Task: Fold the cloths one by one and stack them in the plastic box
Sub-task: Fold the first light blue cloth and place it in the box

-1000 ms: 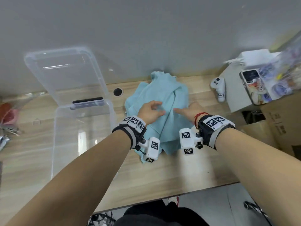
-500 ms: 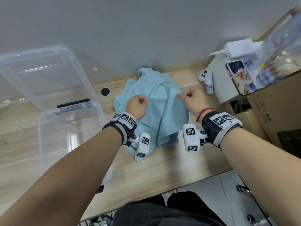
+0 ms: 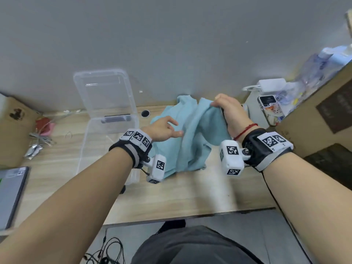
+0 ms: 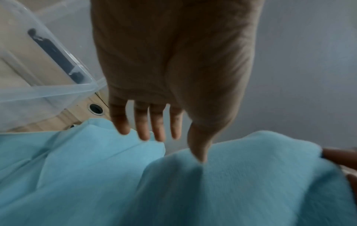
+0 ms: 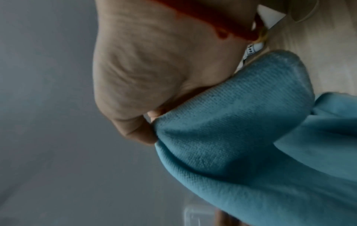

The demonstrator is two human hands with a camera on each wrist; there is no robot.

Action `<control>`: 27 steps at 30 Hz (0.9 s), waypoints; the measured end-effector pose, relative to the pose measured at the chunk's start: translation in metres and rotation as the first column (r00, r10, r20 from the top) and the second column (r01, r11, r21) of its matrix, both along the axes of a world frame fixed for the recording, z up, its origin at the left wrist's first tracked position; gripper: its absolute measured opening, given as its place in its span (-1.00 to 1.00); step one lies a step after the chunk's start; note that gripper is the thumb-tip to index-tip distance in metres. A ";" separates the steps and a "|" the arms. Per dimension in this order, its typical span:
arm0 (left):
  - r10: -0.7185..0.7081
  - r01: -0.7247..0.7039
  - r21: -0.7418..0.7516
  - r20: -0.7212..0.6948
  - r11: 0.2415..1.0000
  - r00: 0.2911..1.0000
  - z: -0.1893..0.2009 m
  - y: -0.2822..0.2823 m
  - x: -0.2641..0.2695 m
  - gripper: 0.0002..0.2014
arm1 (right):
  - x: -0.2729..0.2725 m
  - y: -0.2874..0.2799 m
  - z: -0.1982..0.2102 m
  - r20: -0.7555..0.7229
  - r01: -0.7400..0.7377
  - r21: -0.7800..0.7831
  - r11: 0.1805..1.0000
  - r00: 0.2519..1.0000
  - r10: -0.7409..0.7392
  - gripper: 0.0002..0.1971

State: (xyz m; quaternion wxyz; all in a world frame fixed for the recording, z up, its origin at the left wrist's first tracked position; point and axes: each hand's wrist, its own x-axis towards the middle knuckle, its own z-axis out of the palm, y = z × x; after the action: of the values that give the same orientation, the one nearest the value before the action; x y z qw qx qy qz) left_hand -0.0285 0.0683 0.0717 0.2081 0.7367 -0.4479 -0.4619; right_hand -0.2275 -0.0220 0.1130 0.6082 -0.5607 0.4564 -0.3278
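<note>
right hand (image 3: 231, 113) pinches blue cloth (image 3: 190, 138) up near tabletop's back edge; left hand (image 3: 162, 130) hovers over it, fingers loose.

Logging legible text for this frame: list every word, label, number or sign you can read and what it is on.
No text reads in full.
White tag beside the right hand, right wrist view: printed characters, too blurred to read.
Cardboard box at right: dark panel with print, too small to read.
Wrist bands and camera housings: black-and-white square code markers only, no letters.
Phone case: a picture, no legible words.
</note>
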 end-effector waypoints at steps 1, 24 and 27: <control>0.102 -0.103 -0.067 -0.014 0.992 0.995 0.005 0.008 -0.009 -0.63 | -0.006 0.014 0.010 0.039 -0.075 -0.002 0.997 0.996 0.075 -0.71; 0.102 -0.229 -0.144 -0.590 0.963 0.801 0.049 0.111 -0.088 -0.75 | -0.082 0.121 -0.019 -0.255 -0.547 0.025 0.837 0.806 0.535 -0.39; 0.079 -0.189 -0.144 -0.555 0.971 0.828 0.058 0.122 -0.084 -0.64 | -0.071 0.131 -0.029 -0.334 -0.578 -0.055 0.814 0.779 0.530 -0.33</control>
State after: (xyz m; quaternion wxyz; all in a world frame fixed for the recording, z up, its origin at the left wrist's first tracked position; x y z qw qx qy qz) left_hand -0.1122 0.1899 0.1295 0.4293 0.5804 -0.3597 -0.5912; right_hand -0.2986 0.1091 0.0838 0.5550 -0.7587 0.3318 -0.0783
